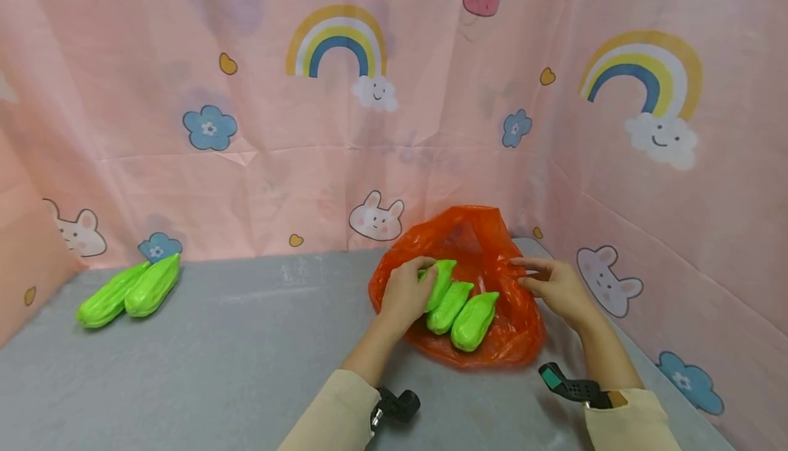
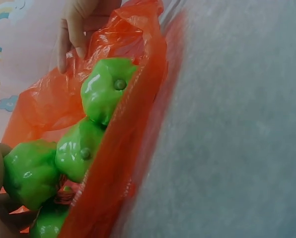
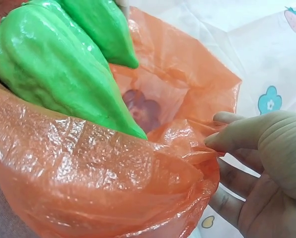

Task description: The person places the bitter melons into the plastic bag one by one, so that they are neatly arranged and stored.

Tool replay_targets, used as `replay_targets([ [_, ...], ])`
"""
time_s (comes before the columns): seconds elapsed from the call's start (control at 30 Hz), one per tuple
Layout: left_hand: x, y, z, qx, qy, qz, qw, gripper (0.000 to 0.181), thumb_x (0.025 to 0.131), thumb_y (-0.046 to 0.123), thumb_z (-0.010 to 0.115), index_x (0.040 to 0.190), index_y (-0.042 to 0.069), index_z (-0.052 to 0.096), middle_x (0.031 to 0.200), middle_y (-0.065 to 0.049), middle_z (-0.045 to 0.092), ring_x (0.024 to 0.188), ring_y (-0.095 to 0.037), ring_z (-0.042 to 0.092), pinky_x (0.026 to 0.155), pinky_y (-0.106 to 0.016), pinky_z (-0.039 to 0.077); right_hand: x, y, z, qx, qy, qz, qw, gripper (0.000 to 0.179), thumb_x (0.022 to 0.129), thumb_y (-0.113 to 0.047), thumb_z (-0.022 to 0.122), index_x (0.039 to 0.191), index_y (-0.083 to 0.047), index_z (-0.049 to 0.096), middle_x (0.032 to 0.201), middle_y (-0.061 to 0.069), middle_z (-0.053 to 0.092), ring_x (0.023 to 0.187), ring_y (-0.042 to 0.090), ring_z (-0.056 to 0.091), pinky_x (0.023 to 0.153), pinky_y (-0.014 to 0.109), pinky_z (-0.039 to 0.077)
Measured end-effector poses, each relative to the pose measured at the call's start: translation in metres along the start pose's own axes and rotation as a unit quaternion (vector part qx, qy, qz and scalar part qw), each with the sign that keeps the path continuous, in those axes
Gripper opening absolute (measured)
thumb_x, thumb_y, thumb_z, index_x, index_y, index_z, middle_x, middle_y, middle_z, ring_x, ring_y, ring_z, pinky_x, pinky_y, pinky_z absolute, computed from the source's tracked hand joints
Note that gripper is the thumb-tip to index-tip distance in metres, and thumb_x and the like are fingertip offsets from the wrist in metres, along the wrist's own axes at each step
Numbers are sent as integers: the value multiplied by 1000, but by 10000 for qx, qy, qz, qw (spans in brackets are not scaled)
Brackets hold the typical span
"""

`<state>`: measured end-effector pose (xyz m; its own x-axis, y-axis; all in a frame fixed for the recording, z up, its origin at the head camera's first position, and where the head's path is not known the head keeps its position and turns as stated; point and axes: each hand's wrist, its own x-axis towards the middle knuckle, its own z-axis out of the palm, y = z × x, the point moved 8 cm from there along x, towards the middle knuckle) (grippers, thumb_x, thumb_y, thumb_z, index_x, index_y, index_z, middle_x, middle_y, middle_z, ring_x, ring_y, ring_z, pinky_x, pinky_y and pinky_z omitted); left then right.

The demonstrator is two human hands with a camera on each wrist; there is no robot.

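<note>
A red plastic bag point(image 1: 517, 334) lies with its mouth spread wide, holding several bright green, ridged bitter melons with pointed tips. My left hand point(image 1: 408, 293) reaches over the bag's left side and grips the leftmost bitter melon point(image 1: 442, 285); in the left wrist view its fingers lie against that melon point(image 2: 31, 173). Beside it rest a middle bitter melon point(image 1: 449, 308) and a right one point(image 1: 475, 322). Another melon point(image 2: 51, 223) shows only partly, low in the left wrist view. At the bag's right rim, my right hand point(image 3: 267, 163) pinches the plastic between thumb and finger.
Two more green bitter melons point(image 1: 152, 287) lie side by side on the grey tabletop point(image 1: 246, 362), far left. Pink printed cloth point(image 1: 277, 184) stands behind the table and along both sides, close to the bag on the right.
</note>
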<state>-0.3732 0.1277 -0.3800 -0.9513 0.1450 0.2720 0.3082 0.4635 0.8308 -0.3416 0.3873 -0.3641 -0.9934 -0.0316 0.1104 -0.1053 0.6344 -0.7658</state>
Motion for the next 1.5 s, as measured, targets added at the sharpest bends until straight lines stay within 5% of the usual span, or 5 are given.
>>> replay_targets([
  [0.63,-4,13,-19,197,-189,236,9993,33,100,27,61,129,14,69,131,-3,70,120,-22,64,101,-41,53,-3,-1,1,-97,49,17,9999,39,103,-13,55,141,-6,59,133,24,65,114,32,66,89,33,60],
  [0.93,-7,17,-61,247,-164,601,9978,35,101,22,59,132,6,65,134,-10,67,130,-28,60,109,-47,48,-1,-3,0,-170,97,-50,9998,39,102,-14,56,140,-5,59,134,24,64,114,32,66,86,29,60],
  [1.03,-7,14,-77,310,-109,617,9976,35,101,22,59,132,7,65,134,-11,67,120,-30,65,103,-48,52,0,-3,1,-220,88,-15,9997,40,103,-16,55,141,-6,58,133,24,64,113,32,66,86,28,60],
  [1.33,-9,-5,-121,1102,57,425,9930,37,101,25,57,136,12,63,137,-9,65,127,-29,62,104,-48,53,1,-3,2,-341,74,-81,9994,40,102,-14,56,140,-3,59,132,25,64,107,25,68,83,22,57],
  [1.5,-13,-18,-149,1831,103,552,9815,39,101,24,58,137,10,61,139,-9,63,130,-29,60,107,-48,50,4,-4,6,-375,44,-36,9993,40,102,-15,56,141,-3,58,129,24,66,101,20,68,81,21,56],
])
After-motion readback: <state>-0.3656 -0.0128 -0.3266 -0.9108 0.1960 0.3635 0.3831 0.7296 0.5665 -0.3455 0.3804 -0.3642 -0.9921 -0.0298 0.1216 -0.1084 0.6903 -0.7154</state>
